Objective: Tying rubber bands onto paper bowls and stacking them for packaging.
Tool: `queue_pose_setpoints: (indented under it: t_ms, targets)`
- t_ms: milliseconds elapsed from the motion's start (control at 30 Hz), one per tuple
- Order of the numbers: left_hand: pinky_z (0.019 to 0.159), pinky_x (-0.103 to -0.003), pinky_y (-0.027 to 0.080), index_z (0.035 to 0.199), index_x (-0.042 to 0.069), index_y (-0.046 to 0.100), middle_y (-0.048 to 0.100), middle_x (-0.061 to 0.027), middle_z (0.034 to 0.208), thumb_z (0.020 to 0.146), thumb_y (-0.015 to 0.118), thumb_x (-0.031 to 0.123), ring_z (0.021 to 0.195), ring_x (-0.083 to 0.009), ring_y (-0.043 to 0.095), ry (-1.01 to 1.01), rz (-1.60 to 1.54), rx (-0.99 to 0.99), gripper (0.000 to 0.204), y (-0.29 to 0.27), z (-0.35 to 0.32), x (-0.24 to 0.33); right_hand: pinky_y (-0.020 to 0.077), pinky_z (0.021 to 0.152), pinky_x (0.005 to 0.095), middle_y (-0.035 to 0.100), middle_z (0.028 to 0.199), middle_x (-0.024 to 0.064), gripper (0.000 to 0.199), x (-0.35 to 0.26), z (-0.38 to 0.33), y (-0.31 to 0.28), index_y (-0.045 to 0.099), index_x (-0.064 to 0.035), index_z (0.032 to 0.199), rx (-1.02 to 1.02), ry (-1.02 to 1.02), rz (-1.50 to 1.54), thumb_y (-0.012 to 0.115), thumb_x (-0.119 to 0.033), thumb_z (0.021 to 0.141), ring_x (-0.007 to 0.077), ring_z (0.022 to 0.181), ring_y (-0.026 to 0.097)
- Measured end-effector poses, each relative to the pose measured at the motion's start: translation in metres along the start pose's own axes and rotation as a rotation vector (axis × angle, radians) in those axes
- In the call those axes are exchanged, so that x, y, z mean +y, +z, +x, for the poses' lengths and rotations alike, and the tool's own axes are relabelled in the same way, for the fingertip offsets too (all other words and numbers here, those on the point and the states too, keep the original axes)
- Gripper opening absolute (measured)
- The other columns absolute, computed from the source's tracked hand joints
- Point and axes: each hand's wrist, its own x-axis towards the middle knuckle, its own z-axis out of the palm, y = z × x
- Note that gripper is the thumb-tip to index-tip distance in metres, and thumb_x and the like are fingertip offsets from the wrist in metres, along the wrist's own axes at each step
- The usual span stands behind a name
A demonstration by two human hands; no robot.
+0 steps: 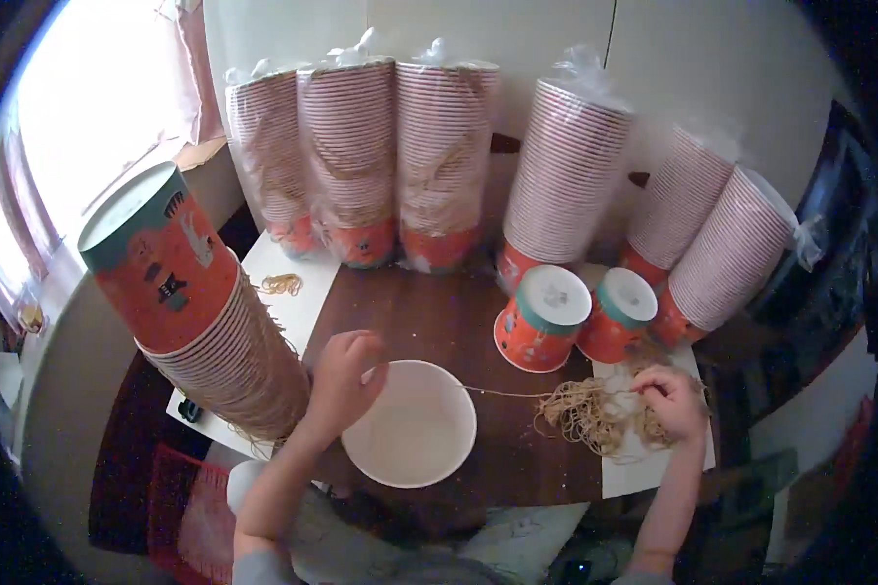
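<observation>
A white paper bucket [410,444] stands mouth up in front of me. My left hand [351,375] is at its left rim, fingers curled together; what they hold, if anything, is hidden. My right hand [673,400] pinches a tan strand [507,393] at a tangled pile of tan strands [585,414]. The strand stretches left from the pile to the bucket's right rim; I cannot tell if it is string or a rubber band. At my left a tall stack of nested red and green buckets [190,283] leans, with tan strands hanging along its side.
Bagged stacks of nested buckets line the back, among them a middle stack [444,146] and a right stack [566,171]. Two upturned red buckets, a nearer one [546,317] and a farther one [619,312], stand before them. Tan loops [281,284] lie on a white sheet.
</observation>
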Motion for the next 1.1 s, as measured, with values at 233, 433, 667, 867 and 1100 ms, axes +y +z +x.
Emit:
queue_pose_setpoints:
  t_ms: [233, 433, 667, 867, 1100]
  targets:
    - [0.084, -0.037, 0.039, 0.103, 0.005, 0.052, 0.054, -0.0119, 0.105, 0.071, 0.064, 0.024, 0.103, -0.0277, 0.048, 0.499, -0.167, -0.108, 0.039, 0.025, 0.027, 0.128, 0.0437, 0.071, 0.0268, 0.060, 0.082, 0.0066, 0.020, -0.030, 0.006, 0.034, 0.060, -0.0013, 0.079, -0.121, -0.257, 0.348, 0.046, 0.008, 0.069, 0.0156, 0.078, 0.056]
    - [0.065, -0.042, 0.046, 0.084, 0.004, 0.057, 0.060, -0.0139, 0.077, 0.077, 0.057, 0.027, 0.078, -0.0312, 0.058, 0.497, -0.262, -0.397, 0.024, 0.075, 0.041, 0.153, 0.0430, 0.068, 0.0226, 0.057, 0.082, 0.0037, 0.018, -0.051, 0.008, 0.047, 0.059, -0.0023, 0.084, -0.170, -0.199, 0.378, 0.047, 0.006, 0.073, 0.0108, 0.078, 0.054]
    - [0.059, -0.041, 0.045, 0.077, 0.005, 0.057, 0.058, -0.0136, 0.068, 0.080, 0.053, 0.021, 0.068, -0.0318, 0.057, 0.450, -0.355, -0.354, 0.016, 0.052, 0.048, 0.143, 0.0444, 0.073, 0.0305, 0.058, 0.087, 0.0083, 0.013, -0.017, 0.006, 0.045, 0.059, -0.0040, 0.087, -0.157, -0.119, 0.106, 0.055, -0.003, 0.075, 0.0202, 0.083, 0.056]
    - [0.060, -0.040, 0.044, 0.078, 0.004, 0.056, 0.057, -0.0124, 0.069, 0.082, 0.052, 0.020, 0.068, -0.0304, 0.056, 0.454, -0.349, -0.368, 0.017, 0.038, 0.045, 0.133, 0.0443, 0.077, 0.0327, 0.059, 0.095, 0.0094, 0.015, -0.017, -0.005, 0.067, 0.062, -0.0062, 0.089, 0.060, -0.308, -0.106, 0.059, -0.008, 0.074, 0.0246, 0.090, 0.054]
    - [0.067, -0.039, 0.043, 0.080, 0.004, 0.056, 0.056, -0.0107, 0.070, 0.083, 0.052, 0.022, 0.072, -0.0277, 0.054, 0.394, -0.372, -0.493, 0.018, 0.022, 0.038, 0.135, 0.0407, 0.063, 0.0196, 0.053, 0.076, 0.0016, 0.009, -0.040, -0.018, 0.110, 0.062, 0.0009, 0.083, -0.042, -0.070, 0.579, 0.056, 0.002, 0.076, 0.0091, 0.069, 0.051]
